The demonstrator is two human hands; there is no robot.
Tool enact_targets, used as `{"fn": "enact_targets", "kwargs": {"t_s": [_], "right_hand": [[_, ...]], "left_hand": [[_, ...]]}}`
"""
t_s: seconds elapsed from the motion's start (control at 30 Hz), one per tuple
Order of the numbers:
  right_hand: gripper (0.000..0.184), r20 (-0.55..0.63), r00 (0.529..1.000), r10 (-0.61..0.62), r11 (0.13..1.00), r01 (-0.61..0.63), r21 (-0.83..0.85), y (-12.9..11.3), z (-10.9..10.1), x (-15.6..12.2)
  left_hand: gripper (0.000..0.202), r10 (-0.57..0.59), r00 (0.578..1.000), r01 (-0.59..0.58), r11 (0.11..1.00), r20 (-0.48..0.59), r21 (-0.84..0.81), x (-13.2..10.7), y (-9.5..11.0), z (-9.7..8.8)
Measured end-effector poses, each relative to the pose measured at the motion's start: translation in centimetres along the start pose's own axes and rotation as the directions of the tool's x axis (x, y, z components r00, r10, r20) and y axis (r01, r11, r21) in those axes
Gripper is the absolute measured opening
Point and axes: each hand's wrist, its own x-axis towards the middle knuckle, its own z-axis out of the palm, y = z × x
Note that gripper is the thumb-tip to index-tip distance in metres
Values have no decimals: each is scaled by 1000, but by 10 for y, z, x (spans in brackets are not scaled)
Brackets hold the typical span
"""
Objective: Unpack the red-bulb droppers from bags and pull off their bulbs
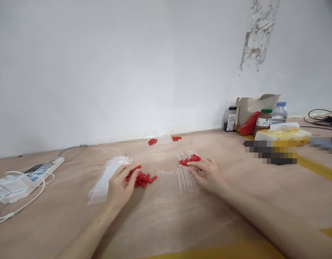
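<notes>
My left hand [122,184] rests on the table with its fingers curled over a small heap of red rubber caps [143,178], a cap pinched at its fingertips. My right hand [206,173] lies on a row of clear glass tubes [174,180] and pinches one tube at its end. Behind that hand lies a bunch of tubes fitted with red caps [189,159]. A stack of clear plastic bags [108,177] sits just left of my left hand.
Two small bags with red caps [163,139] lie near the wall. A power strip with white cables [33,172] is at the left. Bottles, jars, a beige bag [254,108] and a tissue pack [283,133] stand at the right; black cables [321,118] lie beyond.
</notes>
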Motion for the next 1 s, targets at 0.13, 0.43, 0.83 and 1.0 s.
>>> {"fn": "enact_targets", "kwargs": {"t_s": [0.13,0.43,0.83,1.0], "right_hand": [[17,58,998,17,1000,-17,4,-14,14,1],[18,101,970,-220,946,237,-220,-26,33,-1],[29,254,954,-156,972,194,-132,-35,31,-5],[39,297,944,-146,967,200,-158,-34,31,-4]], "left_hand": [[30,-192,981,192,980,8,52,12,-13,-3],[29,-204,965,184,974,162,130,14,-24,10],[25,19,943,-136,933,331,333,8,-9,23],[26,36,951,-139,937,308,320,6,-11,23]]}}
